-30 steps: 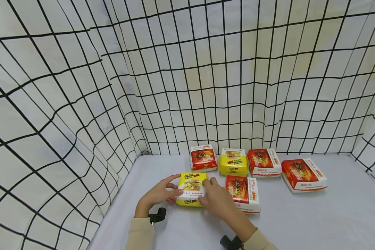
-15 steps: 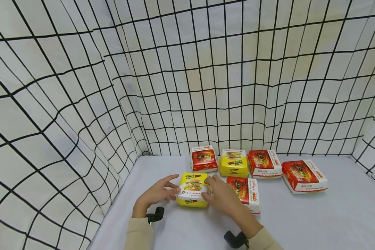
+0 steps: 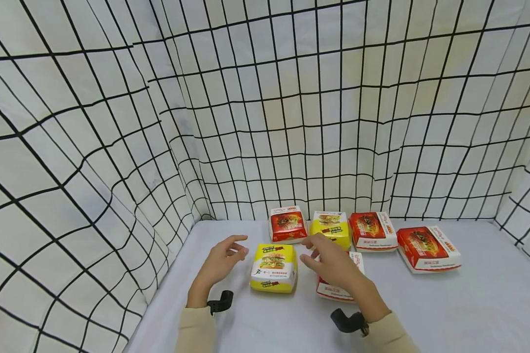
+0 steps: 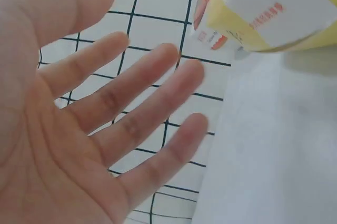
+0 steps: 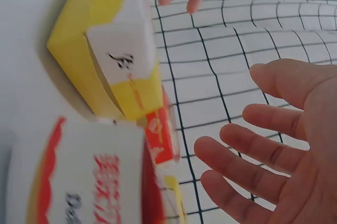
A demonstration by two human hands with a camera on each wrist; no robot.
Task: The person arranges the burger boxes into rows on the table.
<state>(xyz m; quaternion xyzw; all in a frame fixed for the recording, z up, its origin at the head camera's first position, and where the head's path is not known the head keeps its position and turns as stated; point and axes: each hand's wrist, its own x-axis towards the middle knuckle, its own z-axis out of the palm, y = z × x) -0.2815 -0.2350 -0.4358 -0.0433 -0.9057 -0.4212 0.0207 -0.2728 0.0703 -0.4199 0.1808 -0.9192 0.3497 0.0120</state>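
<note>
A yellow and white burger box [image 3: 273, 268] sits on the table between the two hands, its lid down. My left hand [image 3: 221, 261] hovers to its left, apart from it, holding nothing; in the left wrist view the fingers [image 4: 131, 126] are spread and relaxed. To the box's right, my right hand [image 3: 333, 262] is raised with its fingers loosely bent and nothing in them. It partly hides a red and white burger box [image 3: 335, 289] beneath it. The right wrist view shows the yellow box [image 5: 124, 58] and the red and white box [image 5: 89, 182] beside the palm.
Along the back stand a red box [image 3: 288, 224], another yellow box [image 3: 330, 228] and a second red box [image 3: 373, 231]. One more red box [image 3: 429, 249] lies farther right. White cloth walls [image 3: 282, 122] with black grid lines rise behind and at the left of the white table [image 3: 424, 314].
Both hands have come away from the yellow box: the left lifts up and back to the left, the right moves rightward over the red box. The yellow box stays in place.
</note>
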